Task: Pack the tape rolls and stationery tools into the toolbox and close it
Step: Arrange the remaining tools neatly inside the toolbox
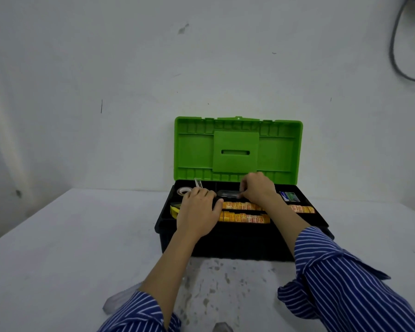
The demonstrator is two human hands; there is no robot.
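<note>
Standing open on the white table (58,236), the black toolbox (225,245) had its green lid (237,149) tipped up against the wall. The left hand (198,212) lay over the left part of the tray with fingers spread fairly flat, its grip open and holding nothing, partly covering a yellow tape roll (174,210) at the tray's left edge. The right hand (258,189) had its fingers curled down on a dark, flat tool (228,194) in the middle rear compartment; the grip seemed to pinch it, though blur hid the detail. A clear tape roll (184,190) sat in the rear left compartment, with a thin metal piece (198,183) just beside it. Two rows of orange-yellow packets (244,218) filled the front compartments, and a blue-green card (290,196) lay at the right rear
</note>
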